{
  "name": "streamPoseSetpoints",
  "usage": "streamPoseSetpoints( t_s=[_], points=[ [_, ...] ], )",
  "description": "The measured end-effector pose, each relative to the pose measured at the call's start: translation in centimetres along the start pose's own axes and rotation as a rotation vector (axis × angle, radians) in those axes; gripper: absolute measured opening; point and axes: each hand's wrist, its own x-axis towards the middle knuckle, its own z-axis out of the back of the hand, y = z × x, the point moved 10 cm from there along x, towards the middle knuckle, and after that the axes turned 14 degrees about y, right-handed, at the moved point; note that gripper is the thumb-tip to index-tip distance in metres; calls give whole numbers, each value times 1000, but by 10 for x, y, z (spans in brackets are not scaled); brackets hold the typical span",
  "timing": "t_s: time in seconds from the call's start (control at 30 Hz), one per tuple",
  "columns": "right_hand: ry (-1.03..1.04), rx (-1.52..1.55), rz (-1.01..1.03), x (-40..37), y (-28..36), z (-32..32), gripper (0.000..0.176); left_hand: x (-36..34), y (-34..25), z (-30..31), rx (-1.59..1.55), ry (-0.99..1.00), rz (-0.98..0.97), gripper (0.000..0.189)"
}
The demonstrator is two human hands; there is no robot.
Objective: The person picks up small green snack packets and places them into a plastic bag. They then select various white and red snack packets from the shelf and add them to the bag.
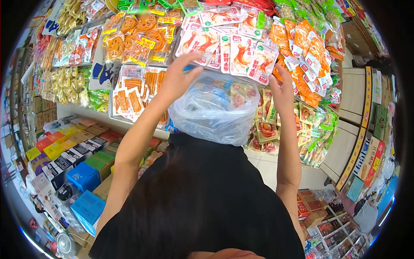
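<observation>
My left hand (pixel 181 80) is over the upper left of a clear plastic bag (pixel 211 116), fingers and thumb spread, holding nothing. Beyond its fingertips lies a pile of white-and-red snack packets (pixel 239 54). At the pile's right edge is my right hand (pixel 282 88), its thumb and fingers apart beside the corner of one packet; whether they touch it I cannot make out. The bag rests against the front of the display, close to my body. Through its film show blue and brownish packets, too blurred to name.
Orange packets (pixel 304 60) lie right of the white-and-red pile. Packs of lotus root slices (pixel 146 26) and a tray of brown stick snacks (pixel 129 93) are on the left. Round brown snack packs (pixel 267 129) sit below my right hand. Coloured boxes (pixel 82 172) stand lower left.
</observation>
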Motion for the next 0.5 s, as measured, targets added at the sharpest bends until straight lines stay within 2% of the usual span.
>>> streamPoseSetpoints(
  t_s=[0.07, 0.13, 0.17, 0.2, 0.27, 0.3, 0.37, 0.5],
  points=[
    [24, -16, -60, 11, -22, -9, 51, 12, 10, 10, -41, -71, 24, 40],
    [4, -69, -57, 20, -29, -14, 56, 24, 9, 26, 142, -206, 34, 49],
    [-12, -121, -55, 23, -25, -14, 61, 32, 19, 23, 219, -176, 77, 65],
    [-14, -124, -53, 25, -22, -16, 61, 36, 25, 21, 217, -179, 74, 65],
    [-14, -249, -92, 27, -14, -19, 63, 44, 41, 15, 200, -163, 164, 78],
    [-6, -253, -78, 28, -14, -21, 66, 48, 41, 15, 199, -165, 159, 78],
    [-7, -244, -89, 29, -12, -21, 66, 55, 41, 15, 172, -164, 191, 89],
    [-24, -221, -95, 32, -9, -22, 66, 62, 35, 15, 172, -151, 268, 93]
  ],
)
